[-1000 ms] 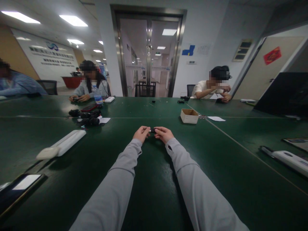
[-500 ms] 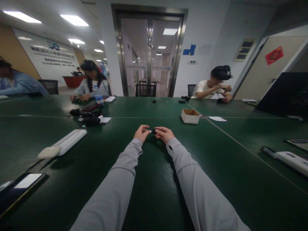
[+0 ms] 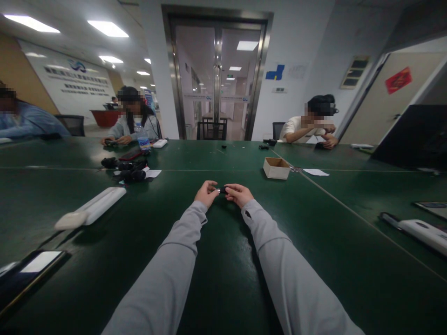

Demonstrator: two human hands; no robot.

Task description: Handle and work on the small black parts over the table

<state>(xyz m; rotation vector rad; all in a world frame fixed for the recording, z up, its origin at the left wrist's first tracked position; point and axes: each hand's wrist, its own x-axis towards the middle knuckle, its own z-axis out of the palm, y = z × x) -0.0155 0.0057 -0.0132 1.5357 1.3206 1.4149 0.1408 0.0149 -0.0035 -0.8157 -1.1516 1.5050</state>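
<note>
Above the green table (image 3: pixel 223 260), a small black piece with a silvery end (image 3: pixel 222 190) lies level between my two hands. My left hand (image 3: pixel 206 193) is closed, its thumb and fingertips at the silvery end on the left side. From the other side, my right hand (image 3: pixel 239 195) pinches the black part between thumb and fingers. The fingers cover much of the piece, and it is too small to name exactly. Both wrists are in light grey sleeves.
An open cardboard box (image 3: pixel 275 168) stands beyond my right hand, near a white paper (image 3: pixel 316 172). To the left lie a long white device (image 3: pixel 104 204), a phone (image 3: pixel 33 274) and black gear (image 3: pixel 131 174). Several people sit around the table.
</note>
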